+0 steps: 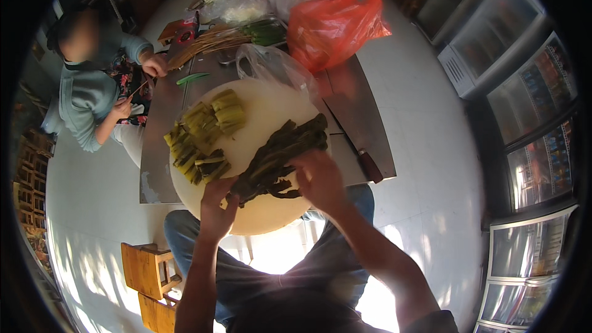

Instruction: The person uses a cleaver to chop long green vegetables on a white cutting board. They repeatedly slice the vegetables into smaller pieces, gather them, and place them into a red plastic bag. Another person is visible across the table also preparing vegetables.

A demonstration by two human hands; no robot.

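A bundle of dark, wilted leafy greens (pixel 282 148), probably pickled, lies slantwise on the round cutting board (pixel 259 106). At its near left end, my left hand (pixel 218 206) pinches the leaves between thumb and fingers. My right hand (pixel 321 180) grips the bundle's near right side; its fingertips are partly hidden and slightly blurred. Yellow-green cut stem pieces (pixel 203 125) sit in clusters on the board's left half. To the right of the board lies a knife with a dark handle (pixel 370 166), its broad blade pointing away from me.
A red plastic bag (pixel 335 27) and a clear bag (pixel 277 64) stand beyond the board on the metal table (pixel 159 148). Thin sticks (pixel 208 44) and a green-handled tool (pixel 193 77) lie farther left. Another person (pixel 97 88) sits at left, holding a stick. Wooden stools (pixel 145 270) stand below.
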